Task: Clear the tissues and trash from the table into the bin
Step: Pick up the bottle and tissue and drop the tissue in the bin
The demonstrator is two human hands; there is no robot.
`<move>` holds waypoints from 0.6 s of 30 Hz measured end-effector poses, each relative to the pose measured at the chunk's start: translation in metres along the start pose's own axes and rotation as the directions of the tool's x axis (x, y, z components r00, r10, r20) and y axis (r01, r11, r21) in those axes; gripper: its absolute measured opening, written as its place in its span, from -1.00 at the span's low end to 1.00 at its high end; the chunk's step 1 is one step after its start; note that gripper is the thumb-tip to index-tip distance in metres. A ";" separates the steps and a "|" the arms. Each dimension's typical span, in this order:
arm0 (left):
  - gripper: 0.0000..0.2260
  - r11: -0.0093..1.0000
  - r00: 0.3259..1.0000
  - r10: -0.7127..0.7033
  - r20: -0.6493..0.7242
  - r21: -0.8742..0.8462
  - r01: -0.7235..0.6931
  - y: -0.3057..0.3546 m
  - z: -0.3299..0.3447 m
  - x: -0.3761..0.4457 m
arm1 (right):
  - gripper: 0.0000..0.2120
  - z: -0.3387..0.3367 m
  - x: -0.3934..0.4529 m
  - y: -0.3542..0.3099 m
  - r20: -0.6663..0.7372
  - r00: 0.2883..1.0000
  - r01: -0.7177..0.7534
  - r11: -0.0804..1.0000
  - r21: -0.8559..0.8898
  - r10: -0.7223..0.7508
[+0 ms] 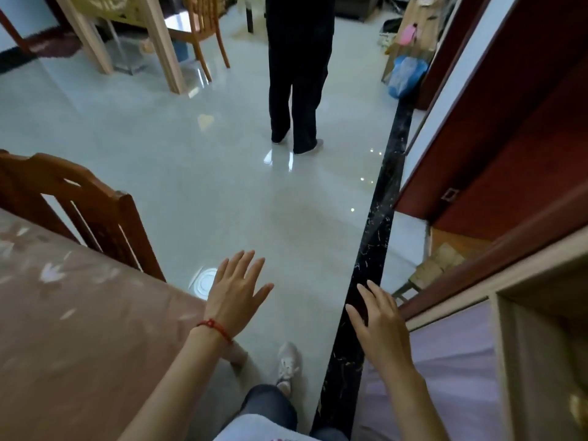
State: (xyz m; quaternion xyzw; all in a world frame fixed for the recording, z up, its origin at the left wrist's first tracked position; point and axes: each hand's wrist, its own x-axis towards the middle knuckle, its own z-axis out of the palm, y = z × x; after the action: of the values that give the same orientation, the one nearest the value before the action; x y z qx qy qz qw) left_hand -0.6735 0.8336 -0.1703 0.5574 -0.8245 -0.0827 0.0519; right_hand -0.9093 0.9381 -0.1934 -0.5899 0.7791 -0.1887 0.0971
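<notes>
Glossy pale floor tiles (197, 173) stretch ahead beside a table (79, 329) under a brownish patterned cover, with a carved wooden chair (95, 214) tucked against it. Left hand (237, 292) and right hand (380, 326) hover flat-fingered, grasping nothing; no tissues or bin can be made out

Lighting: soft, even daylight; glossy floor (197, 173) carries bright glare patches and small point reflections. Image: mild overall blur, tabletop (79, 329) smeared; wide-angle bending at edges.
</notes>
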 end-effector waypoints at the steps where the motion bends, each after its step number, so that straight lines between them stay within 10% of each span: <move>1: -0.36 1.000 1.000 0.010 0.007 -0.002 -0.009 0.000 0.001 0.012 | -0.59 0.000 0.011 0.002 0.000 1.000 -0.011 1.000 0.001 0.011; 18: -0.36 1.000 0.999 0.005 0.054 -0.025 -0.003 -0.006 0.006 0.213 | -0.56 0.002 0.222 0.013 0.024 0.999 -0.044 0.999 -0.014 0.044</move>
State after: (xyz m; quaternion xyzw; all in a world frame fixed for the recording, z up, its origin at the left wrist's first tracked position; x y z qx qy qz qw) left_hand -0.7486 0.6339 -0.1789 0.5526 -0.8256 -0.1079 0.0367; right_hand -0.9835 0.7288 -0.1849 -0.5754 0.7920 -0.1739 0.1068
